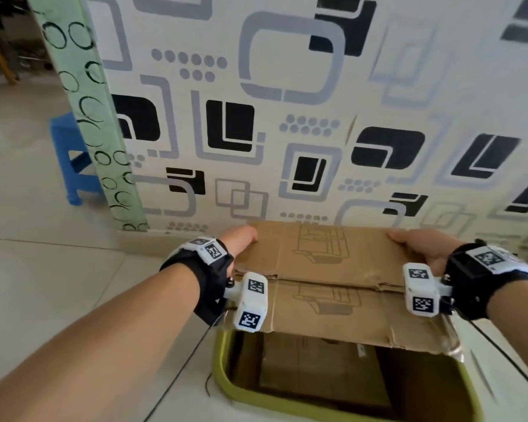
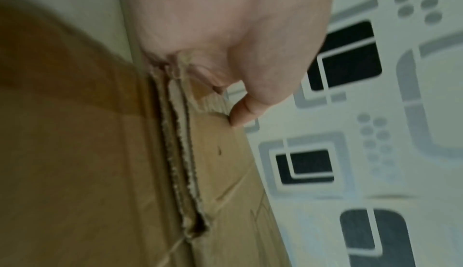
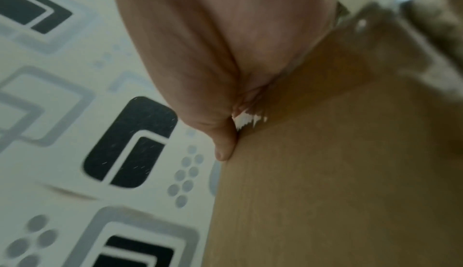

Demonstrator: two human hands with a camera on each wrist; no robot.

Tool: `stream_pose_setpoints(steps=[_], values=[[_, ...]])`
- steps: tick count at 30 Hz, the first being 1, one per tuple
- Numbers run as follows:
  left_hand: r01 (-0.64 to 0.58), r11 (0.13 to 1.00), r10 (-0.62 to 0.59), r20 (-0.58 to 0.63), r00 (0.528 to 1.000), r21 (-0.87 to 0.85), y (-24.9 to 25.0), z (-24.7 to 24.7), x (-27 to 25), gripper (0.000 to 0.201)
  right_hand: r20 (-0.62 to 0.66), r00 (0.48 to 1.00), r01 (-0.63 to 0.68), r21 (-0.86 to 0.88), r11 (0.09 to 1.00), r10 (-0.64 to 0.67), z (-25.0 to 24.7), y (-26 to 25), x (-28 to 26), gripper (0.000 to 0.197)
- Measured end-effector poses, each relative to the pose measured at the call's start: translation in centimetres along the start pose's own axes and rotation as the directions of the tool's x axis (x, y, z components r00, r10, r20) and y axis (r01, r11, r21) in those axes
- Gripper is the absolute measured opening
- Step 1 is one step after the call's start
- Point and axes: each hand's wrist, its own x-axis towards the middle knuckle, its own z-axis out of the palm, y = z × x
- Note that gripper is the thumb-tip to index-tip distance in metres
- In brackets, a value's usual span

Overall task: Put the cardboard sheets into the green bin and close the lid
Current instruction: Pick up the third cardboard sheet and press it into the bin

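Head cam: both hands, left hand (image 1: 240,239) and right hand (image 1: 421,243), grip a sheet (image 1: 323,269) over the bin (image 1: 226,382); cardboard already inside, lid not shut.

You have two brown cardboard sheets (image 1: 320,257) stacked flat against each other, each printed with a faint line drawing of an appliance, the edges ragged and creased. They tilt over the far rim of the green bin (image 1: 226,379), their near edge hanging just above its opening, the far edge raised toward the wall. The bin stands on the floor with its mouth open; its rim is olive green with rounded corners. Inside it more brown cardboard (image 1: 317,370) already lies, standing along the far wall and flat lower down.
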Motion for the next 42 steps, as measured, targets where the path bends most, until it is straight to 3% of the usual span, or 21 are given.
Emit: stream_pose_setpoints(steps=[4, 11, 15, 17, 20, 22, 25, 27, 28, 30, 32, 34, 37, 42], values=[[-0.011, 0.987, 0.007, 0.024, 1.0, 0.162, -0.7, 3.0, 2.1, 0.061, -0.076, 0.997, -0.021, -0.051, 0.998, 0.017, -1.6, 4.3, 1.6, 0.04], [-0.038, 0.89, 0.039, 0.008, 0.999, 0.455, -1.6, 4.2, 1.9, 0.043, -0.116, 0.986, 0.093, -0.215, 0.972, -0.12, -0.6, 7.9, 3.8, 0.037], [-0.042, 0.804, 0.059, -0.01, 0.998, 0.593, -0.9, 3.7, 0.8, 0.028, -0.173, 0.974, 0.089, -0.309, 0.947, -0.147, 0.0, 6.9, 1.3, 0.045], [-0.036, 0.74, 0.069, -0.023, 0.997, 0.672, -0.6, 3.6, 0.3, 0.03, -0.148, 0.982, 0.053, -0.375, 0.926, -0.116, -0.3, 6.9, 0.8, 0.047], [-0.04, 0.603, 0.075, -0.007, 0.997, 0.797, -0.7, 3.7, -0.1, 0.025, -0.101, 0.992, 0.019, -0.458, 0.889, -0.073, -0.5, 6.8, 0.5, 0.043], [-0.059, 0.469, 0.095, 0.016, 0.995, 0.881, -0.8, 4.1, -0.3, 0.03, -0.091, 0.993, 0.012, -0.53, 0.848, -0.071, -0.3, 6.8, 0.2, 0.042], [-0.097, 0.202, 0.175, 0.062, 0.983, 0.974, -1.2, 5.1, -0.3, 0.033, -0.068, 0.984, 0.059, -0.751, 0.658, -0.166, -0.2, 6.5, 0.0, 0.038], [-0.092, 0.124, 0.233, 0.061, 0.971, 0.988, -1.5, 5.8, 0.2, 0.038, -0.041, 0.975, 0.09, -0.824, 0.56, -0.217, 0.2, 6.1, 0.0, 0.028], [-0.097, 0.138, 0.238, 0.062, 0.969, 0.986, -1.5, 6.0, 0.5, 0.038, -0.03, 0.973, 0.098, -0.839, 0.535, -0.227, 0.3, 6.0, 0.0, 0.022], [-0.112, 0.247, 0.229, 0.054, 0.972, 0.962, -1.4, 6.2, 0.9, 0.034, 0.011, 0.981, 0.116, -0.839, 0.532, -0.196, 0.7, 6.0, 0.2, 0.019], [-0.133, 0.372, 0.203, 0.059, 0.977, 0.919, -1.5, 6.4, 1.5, 0.03, 0.095, 0.989, 0.142, -0.802, 0.58, -0.111, 1.5, 6.3, 0.4, 0.022], [-0.161, 0.413, 0.158, 0.103, 0.982, 0.896, -2.0, 6.7, 1.9, 0.029, 0.184, 0.982, 0.17, -0.769, 0.617, -0.041, 2.6, 6.7, 0.3, 0.027], [-0.237, 0.341, 0.116, 0.21, 0.971, 0.91, -3.2, 7.6, 2.8, 0.03, 0.279, 0.96, 0.243, -0.812, 0.53, -0.012, 4.4, 7.6, 0.3, 0.031], [-0.321, 0.139, 0.067, 0.314, 0.947, 0.937, -6.3, 9.2, 4.0, 0.048, 0.389, 0.919, 0.366, -0.902, 0.229, 0.064, 7.3, 10.0, 1.9, 0.041]])
